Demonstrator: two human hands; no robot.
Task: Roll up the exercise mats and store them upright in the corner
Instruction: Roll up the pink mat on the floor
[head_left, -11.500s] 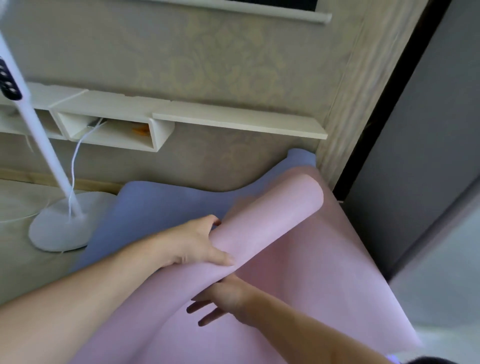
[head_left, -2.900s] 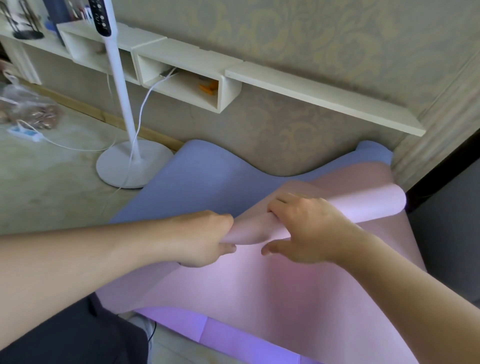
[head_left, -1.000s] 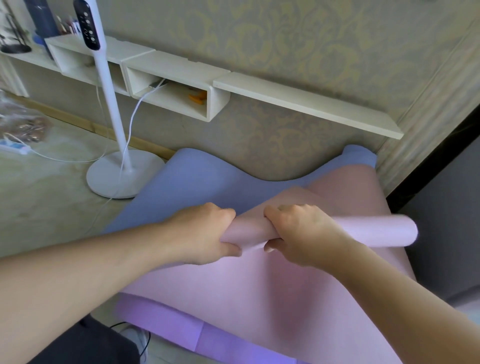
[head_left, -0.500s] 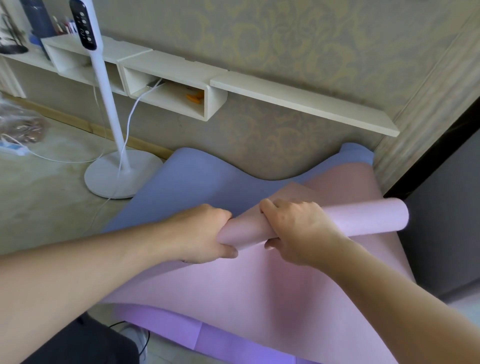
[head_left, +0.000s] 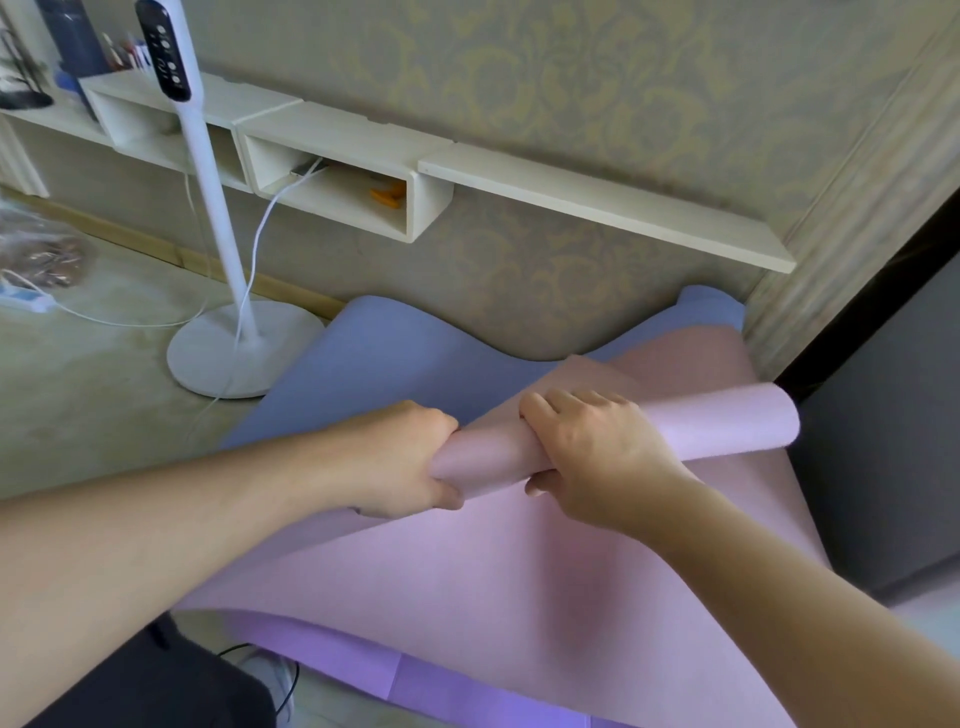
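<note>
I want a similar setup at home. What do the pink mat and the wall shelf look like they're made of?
Pink mat: thin, soft foam or rubber, it seems, matte; it curls into a smooth roll and drapes without creasing. Wall shelf: probably painted or laminated wood board, cream with a slight sheen, with straight square-cut edges.

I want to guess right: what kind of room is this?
Probably a room in a home: patterned wallpaper, a white wall shelf, a standing fan, and mats on the floor.

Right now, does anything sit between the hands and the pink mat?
Nothing visible. The left hand and right hand both grip the rolled part of the pink mat directly, skin on mat.
</note>
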